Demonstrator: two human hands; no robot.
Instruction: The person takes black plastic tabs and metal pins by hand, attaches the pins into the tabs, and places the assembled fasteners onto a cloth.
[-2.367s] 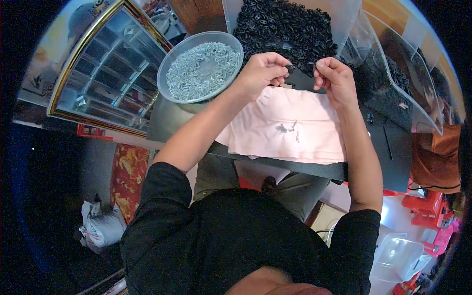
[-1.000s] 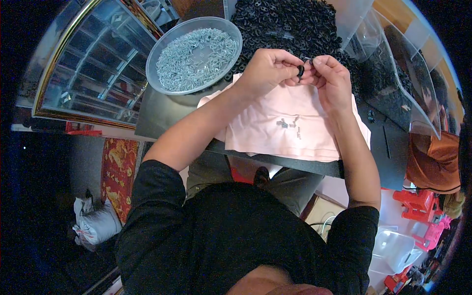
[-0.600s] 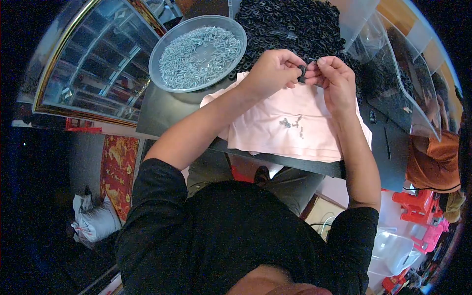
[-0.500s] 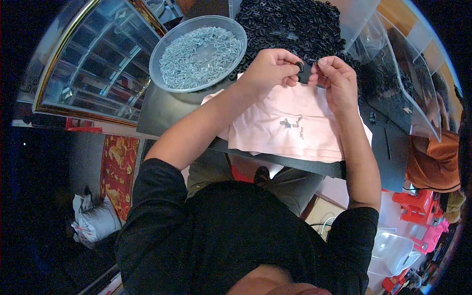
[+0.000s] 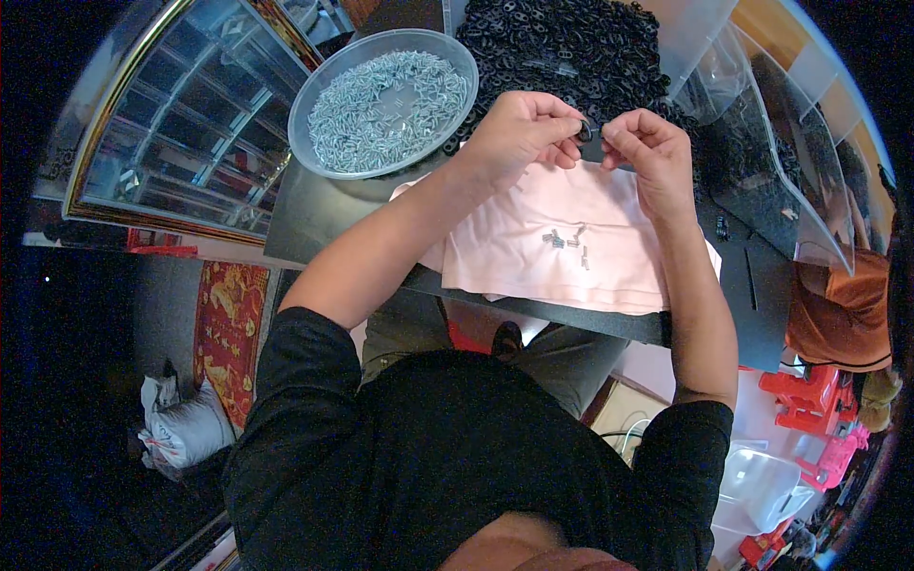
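Vs 0.5 s ago: right hand (image 5: 657, 157) has come slightly lower, its small thin pin (image 5: 597, 132) now right at the black piece (image 5: 586, 134); can't tell if seated. Left hand (image 5: 526, 138) grip: narrow pinch on the black piece, over the far edge of the pink cloth (image 5: 519, 266). Right grip: fingertip pinch on the pin. Few metal pins (image 5: 556, 239) on the cloth, unchanged. Bowl (image 5: 297, 145) of silvery pieces far left, black heap (image 5: 562, 52) beyond hands, rod (image 5: 751, 278) on counter (image 5: 328, 228) at right. Fingers partly block the black piece.
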